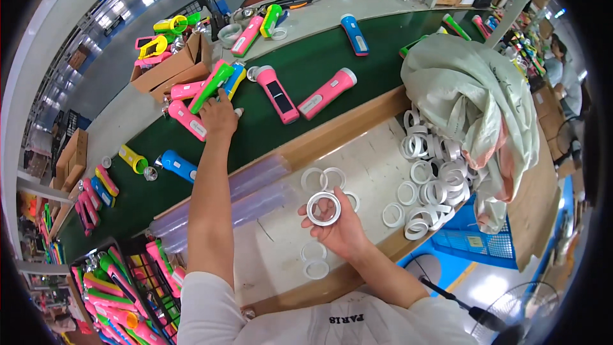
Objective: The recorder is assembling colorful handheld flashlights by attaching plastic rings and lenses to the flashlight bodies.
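Observation:
My left hand (219,117) reaches over the green belt, its thumb held apart from the fingers. The fingertips touch or lie close against a green-and-pink flashlight (214,84) on top of a small pile. Beside them are a blue-and-yellow flashlight (236,80) and a pink flashlight (188,120). Over the pale work board, my right hand (345,233) is palm up with its fingers around a white ring (324,209). Several loose rings, such as a thin white ring (315,269), lie on the board near that hand.
Two pink flashlights lie on the green belt (255,134), with a blue flashlight (354,35) farther off. Clear plastic sleeves (255,195) edge the board. Heaped white rings (437,182) sit beside a pale sack (469,89). A cardboard box (175,70) and a black crate (137,268) hold flashlight parts.

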Demonstrator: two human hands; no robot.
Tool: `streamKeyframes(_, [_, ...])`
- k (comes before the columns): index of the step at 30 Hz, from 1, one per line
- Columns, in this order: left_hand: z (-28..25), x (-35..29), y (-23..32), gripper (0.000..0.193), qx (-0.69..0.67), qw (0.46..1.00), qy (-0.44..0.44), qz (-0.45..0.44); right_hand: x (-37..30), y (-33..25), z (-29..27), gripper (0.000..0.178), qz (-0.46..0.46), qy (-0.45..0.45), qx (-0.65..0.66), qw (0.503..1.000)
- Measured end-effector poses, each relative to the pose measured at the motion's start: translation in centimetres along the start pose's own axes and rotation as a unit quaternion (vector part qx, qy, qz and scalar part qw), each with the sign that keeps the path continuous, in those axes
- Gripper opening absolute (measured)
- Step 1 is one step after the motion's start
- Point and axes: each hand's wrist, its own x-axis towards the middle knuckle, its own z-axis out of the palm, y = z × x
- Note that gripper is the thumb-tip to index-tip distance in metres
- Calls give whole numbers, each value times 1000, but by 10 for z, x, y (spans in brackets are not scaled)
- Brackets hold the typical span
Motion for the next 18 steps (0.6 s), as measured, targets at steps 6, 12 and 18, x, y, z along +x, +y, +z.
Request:
streamKeyframes(6, [-18, -24, -48, 46, -133, 970, -189, -72, -1, -4, 3, 54, 0, 57, -1, 998])
streamKeyframes(12, [-95, -120, -116, 44, -488, 862, -120, -68, -3, 4, 3, 55, 10, 18, 4, 1000])
streamKeyframes(18, [-224, -191, -81, 47, -558, 785, -271, -11, -4, 9, 2, 53, -14, -1, -9, 1000])
